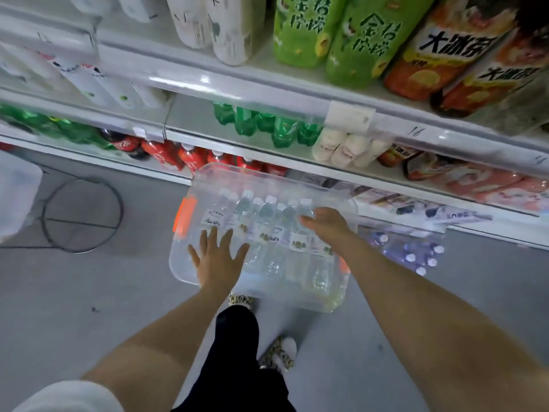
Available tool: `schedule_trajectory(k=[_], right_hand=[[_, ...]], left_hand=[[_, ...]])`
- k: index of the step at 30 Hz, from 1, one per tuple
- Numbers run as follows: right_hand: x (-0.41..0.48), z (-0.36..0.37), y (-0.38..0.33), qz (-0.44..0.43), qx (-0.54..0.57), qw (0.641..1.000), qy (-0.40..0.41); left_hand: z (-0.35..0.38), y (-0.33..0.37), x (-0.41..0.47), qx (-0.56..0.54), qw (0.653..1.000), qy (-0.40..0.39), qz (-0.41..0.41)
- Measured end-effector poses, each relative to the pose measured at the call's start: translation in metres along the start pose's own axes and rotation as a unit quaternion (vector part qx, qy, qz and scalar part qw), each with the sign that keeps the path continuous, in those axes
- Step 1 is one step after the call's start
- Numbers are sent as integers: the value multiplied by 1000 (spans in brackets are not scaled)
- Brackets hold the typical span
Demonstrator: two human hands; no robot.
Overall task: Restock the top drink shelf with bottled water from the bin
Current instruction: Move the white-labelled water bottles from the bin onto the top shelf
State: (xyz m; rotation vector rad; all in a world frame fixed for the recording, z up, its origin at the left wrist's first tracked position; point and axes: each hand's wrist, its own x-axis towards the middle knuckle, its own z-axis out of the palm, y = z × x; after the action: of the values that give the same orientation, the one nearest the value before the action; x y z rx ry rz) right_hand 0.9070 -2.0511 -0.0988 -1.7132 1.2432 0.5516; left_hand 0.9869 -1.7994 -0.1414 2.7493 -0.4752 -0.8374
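Note:
A clear plastic bin (181, 264) with orange latches stands on the floor in front of the shelves, and several water bottles (267, 212) with white caps lie side by side in it. My left hand (218, 260) hovers over the bin's near left part with its fingers spread and straight, holding nothing. My right hand (328, 226) is down at the rightmost water bottle (306, 207), thumb and fingers curled round it below the cap. The upper shelf (184, 77) runs across the top, holding white, green and orange bottles.
Lower shelves hold green soda bottles (261, 123), red cola bottles (190, 157) and white drinks (341, 148). A wrapped pack of bottles (413, 251) lies on the floor right of the bin. A round wire stand (81, 215) sits at left. My feet (279, 352) are just behind the bin.

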Motion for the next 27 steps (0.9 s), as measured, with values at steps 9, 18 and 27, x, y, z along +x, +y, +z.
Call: schedule_trajectory(k=[9, 18, 27], right_hand=[[42, 16, -20, 57, -70, 996, -7], [44, 29, -19, 8, -152, 988, 29], [43, 14, 1, -20, 92, 991, -91]], left_hand=[[2, -19, 14, 15, 1000, 4, 12], [2, -18, 14, 29, 1000, 5, 6], [3, -16, 13, 30, 1000, 2, -4]])
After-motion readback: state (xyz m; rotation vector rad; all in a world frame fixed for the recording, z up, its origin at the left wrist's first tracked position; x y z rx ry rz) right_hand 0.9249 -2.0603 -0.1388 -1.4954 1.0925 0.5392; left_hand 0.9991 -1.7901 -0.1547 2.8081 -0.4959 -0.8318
